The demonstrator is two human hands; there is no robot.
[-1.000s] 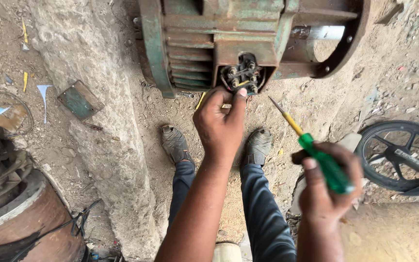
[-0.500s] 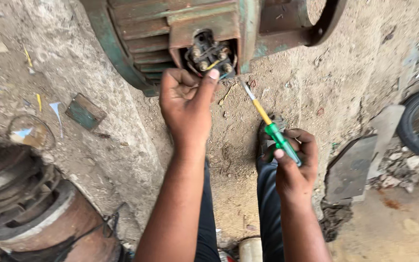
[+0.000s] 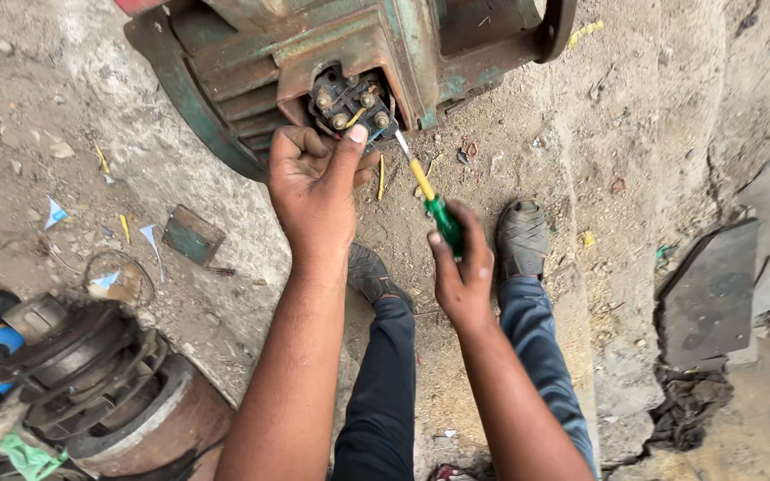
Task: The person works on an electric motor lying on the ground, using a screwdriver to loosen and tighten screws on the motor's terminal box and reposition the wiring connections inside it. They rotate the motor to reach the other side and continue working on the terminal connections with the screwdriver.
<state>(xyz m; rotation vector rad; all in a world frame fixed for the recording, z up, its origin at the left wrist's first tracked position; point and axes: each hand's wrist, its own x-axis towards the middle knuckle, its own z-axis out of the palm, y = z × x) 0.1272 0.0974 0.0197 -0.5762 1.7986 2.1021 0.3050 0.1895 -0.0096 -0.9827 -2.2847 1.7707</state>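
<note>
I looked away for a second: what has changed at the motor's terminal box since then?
The right hand brought the green-handled screwdriver up from beside the knee, so its tip now reaches the terminal box. The left hand stayed at the terminals, thumb raised. The green motor and both shoes kept their places.

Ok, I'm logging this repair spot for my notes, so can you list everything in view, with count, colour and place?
Motor housing: one, worn green and rust, top centre, on the dirt.
Terminal block: one, dark with metal studs, in the housing's open box.
Screwdriver: one, green handle, yellow shank, tip at the terminal block.
Metal plate: one, greenish, on the ground at left.
Rusty motor part: one, brown, bottom left.
Flat slab: one, dark grey, right.
Shoes: two, grey, centre.
Left hand: one, fingers at the terminal block.
Right hand: one, holding the screwdriver.
</note>
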